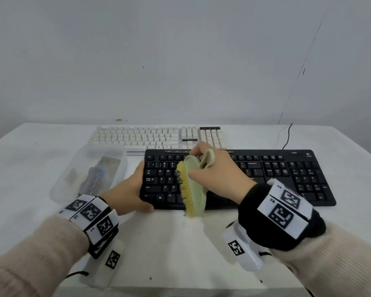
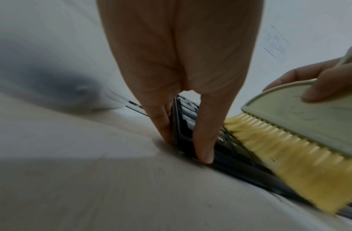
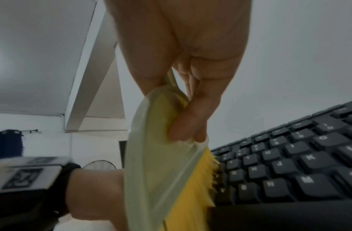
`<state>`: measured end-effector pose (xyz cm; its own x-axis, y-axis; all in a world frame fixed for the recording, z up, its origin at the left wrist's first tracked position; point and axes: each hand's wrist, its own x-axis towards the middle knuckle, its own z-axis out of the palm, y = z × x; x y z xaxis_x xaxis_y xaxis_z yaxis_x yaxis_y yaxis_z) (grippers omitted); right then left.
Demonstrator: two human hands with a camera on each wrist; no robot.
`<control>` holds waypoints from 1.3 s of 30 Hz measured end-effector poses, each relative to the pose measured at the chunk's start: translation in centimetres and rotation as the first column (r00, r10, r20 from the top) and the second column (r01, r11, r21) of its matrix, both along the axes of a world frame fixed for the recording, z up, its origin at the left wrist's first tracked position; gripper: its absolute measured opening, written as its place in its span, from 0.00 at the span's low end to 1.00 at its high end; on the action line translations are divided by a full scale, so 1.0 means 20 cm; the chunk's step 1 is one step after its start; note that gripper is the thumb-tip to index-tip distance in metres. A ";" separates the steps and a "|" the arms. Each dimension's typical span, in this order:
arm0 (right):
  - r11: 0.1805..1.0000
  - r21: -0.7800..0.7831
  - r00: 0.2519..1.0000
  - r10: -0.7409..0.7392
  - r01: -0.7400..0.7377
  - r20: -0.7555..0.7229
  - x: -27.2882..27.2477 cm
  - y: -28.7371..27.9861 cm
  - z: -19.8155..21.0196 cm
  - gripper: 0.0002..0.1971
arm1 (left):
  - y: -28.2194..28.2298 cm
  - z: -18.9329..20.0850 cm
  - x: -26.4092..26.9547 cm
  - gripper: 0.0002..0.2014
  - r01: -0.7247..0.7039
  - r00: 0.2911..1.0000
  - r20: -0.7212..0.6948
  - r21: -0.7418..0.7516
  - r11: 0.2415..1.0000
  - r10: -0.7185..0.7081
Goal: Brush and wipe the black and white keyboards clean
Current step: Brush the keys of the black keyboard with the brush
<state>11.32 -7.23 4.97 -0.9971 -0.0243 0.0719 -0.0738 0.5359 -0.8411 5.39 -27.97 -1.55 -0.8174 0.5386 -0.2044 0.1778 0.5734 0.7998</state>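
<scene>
A black keyboard (image 1: 276,179) lies across the middle of the white table, with a white keyboard (image 1: 150,136) just behind it. My right hand (image 1: 214,168) grips a pale green brush (image 1: 196,185) with yellow bristles (image 1: 185,189), held on edge over the left-centre keys. In the right wrist view the brush (image 3: 151,156) has its bristles (image 3: 200,184) against the black keyboard (image 3: 289,164). My left hand (image 1: 126,189) holds the keyboard's left end, thumb on the front corner. The left wrist view has its fingers (image 2: 204,132) straddling the black keyboard (image 2: 226,150) edge beside the brush (image 2: 309,128).
A clear plastic tub (image 1: 88,170) holding a crumpled cloth sits left of the black keyboard, close to my left hand. A black cable (image 1: 287,136) runs off the table's back right. A plain wall stands behind the table.
</scene>
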 end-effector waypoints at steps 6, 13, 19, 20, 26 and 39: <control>0.994 -0.055 0.986 -0.101 0.095 -0.134 -0.06 -0.01 0.07 0.14 | 0.00 0.00 0.00 0.56 -0.011 1.000 -0.005 0.005 1.000 0.011; 0.997 -0.047 0.991 -0.070 0.065 -0.113 -0.01 -0.05 -0.03 0.11 | -0.01 -0.01 -0.01 0.57 -0.008 1.000 -0.005 -0.008 1.000 0.008; 1.000 -0.004 1.000 0.021 -0.021 0.003 0.10 -0.04 -0.07 0.10 | -0.01 -0.02 -0.01 0.57 -0.013 1.000 -0.010 -0.014 1.000 0.013; 1.000 0.007 1.000 0.021 -0.021 0.007 0.10 -0.03 -0.05 0.10 | -0.01 -0.02 -0.01 0.57 -0.013 1.000 -0.010 -0.016 1.000 0.013; 0.992 -0.080 0.981 -0.112 0.100 -0.160 -0.06 -0.03 0.06 0.14 | -0.01 -0.02 -0.01 0.57 -0.013 1.000 -0.012 -0.020 1.000 0.012; 0.996 0.062 0.997 0.068 -0.066 -0.033 0.03 -0.08 -0.03 0.09 | -0.01 -0.02 -0.01 0.56 0.004 1.000 -0.028 -0.002 1.000 -0.004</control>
